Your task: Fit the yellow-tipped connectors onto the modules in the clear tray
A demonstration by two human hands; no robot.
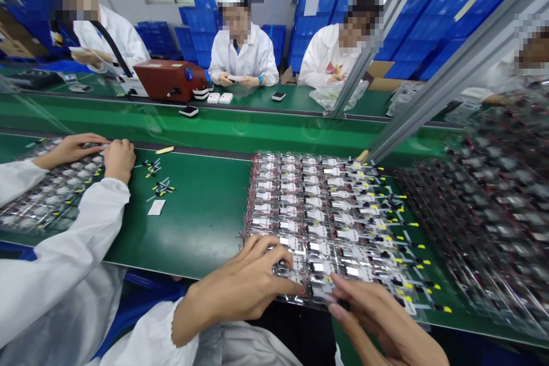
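A clear plastic tray (283, 299) with rows of small white parts, red wires and yellow-tipped strips lies in front of me on the green bench. My left hand (246, 283) rests over its near left corner, thumb and fingers apart, with the fingertips touching the near rows. At the tray's near edge, my right hand (381, 320) has thumb and forefinger close together around a small dark piece, too hidden to name. Yellow-tipped strips (429, 286) stick out past the tray's right side.
Stacked loaded trays (484, 211) rise on the right. At left, a co-worker's hands (118, 160) work over another tray (55, 197). Loose yellow-tipped strips (162, 187) and a white packet (156, 207) lie between us. A metal post (394, 91) slants behind my tray; people sit across the bench.
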